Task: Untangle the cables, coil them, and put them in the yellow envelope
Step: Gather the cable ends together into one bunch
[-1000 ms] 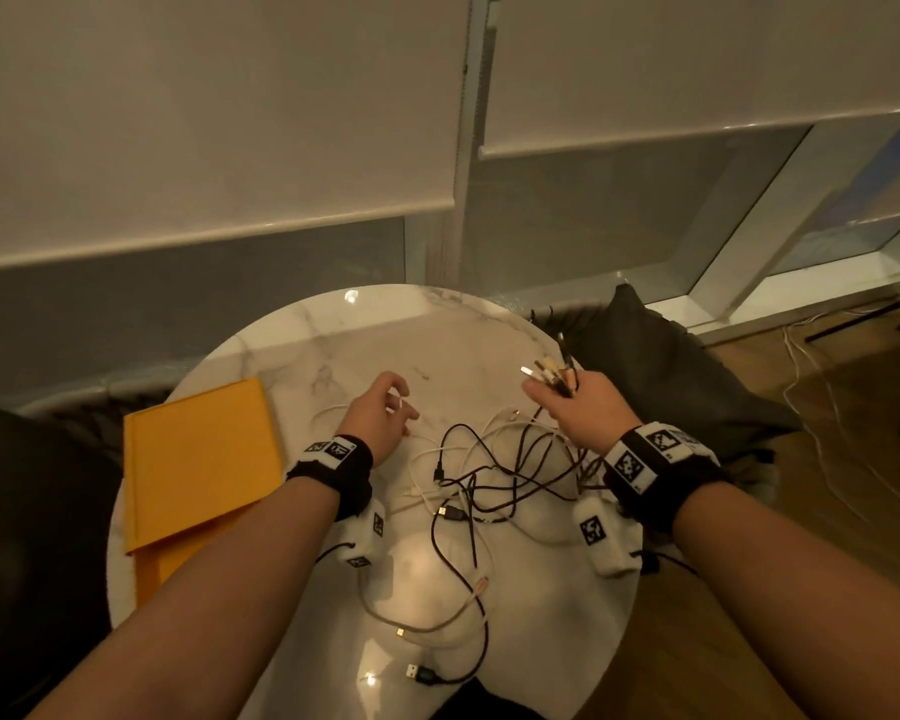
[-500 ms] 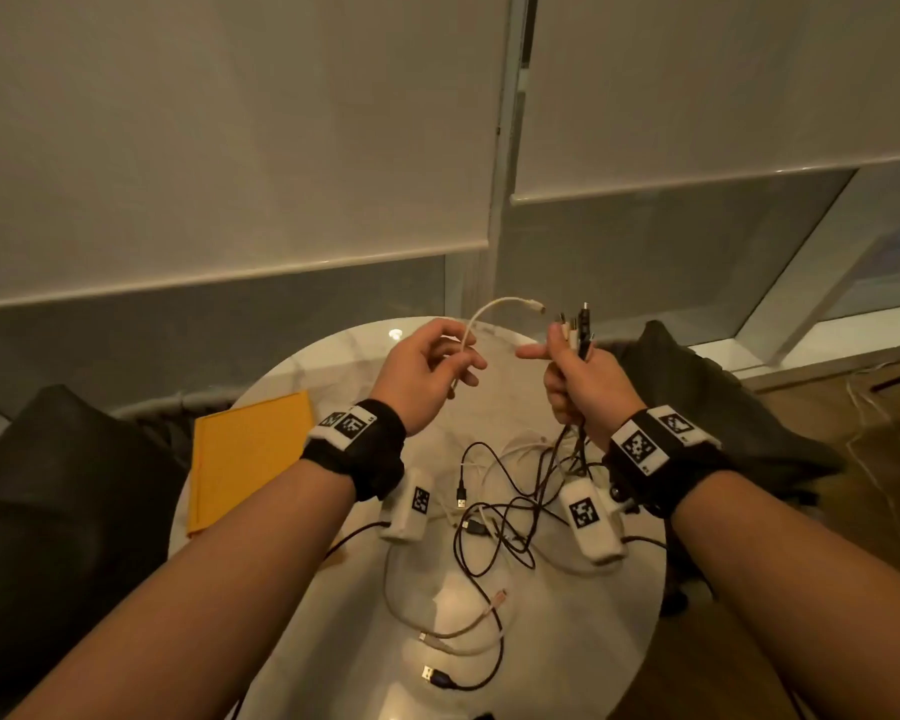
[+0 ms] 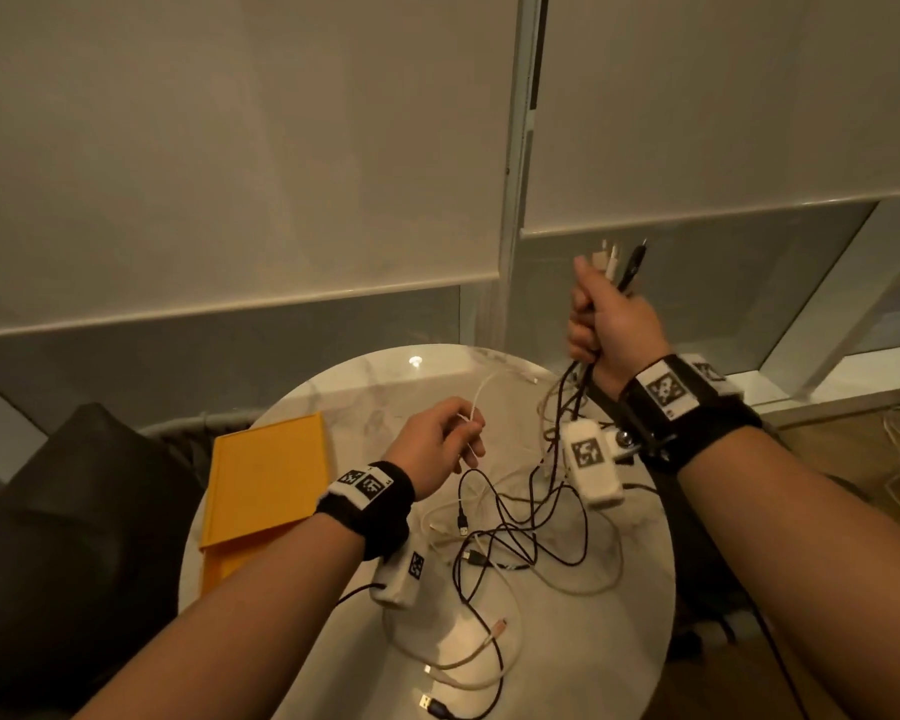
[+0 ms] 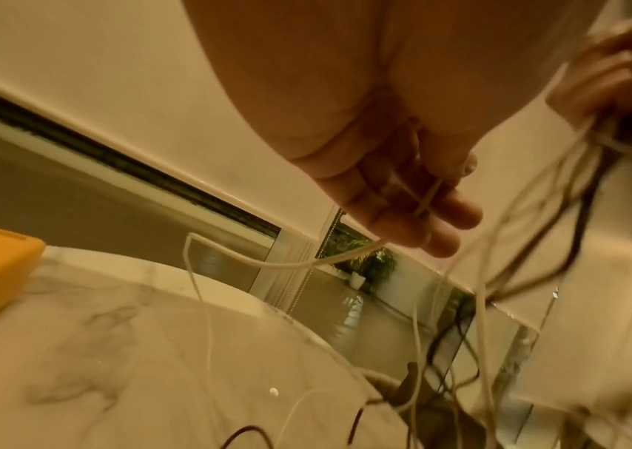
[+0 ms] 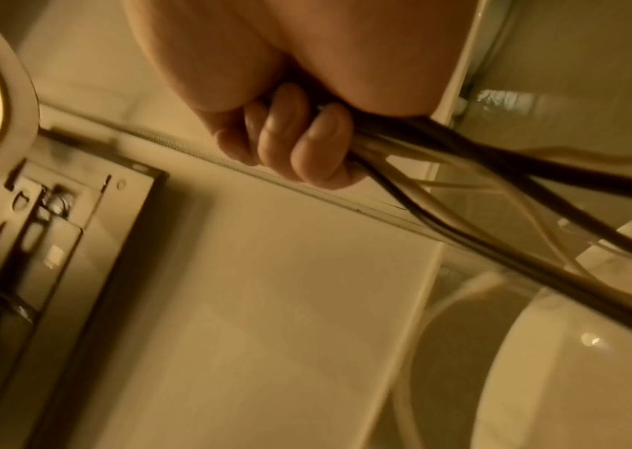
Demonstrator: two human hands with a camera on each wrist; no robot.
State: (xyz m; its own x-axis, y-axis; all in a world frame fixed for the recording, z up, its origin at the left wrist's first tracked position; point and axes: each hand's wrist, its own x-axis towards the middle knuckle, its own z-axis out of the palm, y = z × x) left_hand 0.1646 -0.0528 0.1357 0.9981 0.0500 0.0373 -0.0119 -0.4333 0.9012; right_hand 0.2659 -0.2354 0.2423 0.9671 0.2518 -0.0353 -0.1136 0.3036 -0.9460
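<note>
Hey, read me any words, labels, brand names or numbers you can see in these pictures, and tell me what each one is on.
No readable text in any view.
Wristbands: black-and-white square code patterns only, no letters or numbers.
White camera units: the same kind of code pattern, no words.
Yellow envelope: its visible face is blank.
Cable plugs: too small and blurred to show any marking.

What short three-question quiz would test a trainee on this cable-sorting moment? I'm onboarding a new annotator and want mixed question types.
1. True or false: the right hand grips a bundle of cables with the plug ends sticking up above the fist.
2. What does the left hand pinch? A) a black cable B) a thin white cable C) the envelope
3. Fill in: the yellow envelope lies on the marble table to the person's ____.

Key: 1 true; 2 B; 3 left.
</note>
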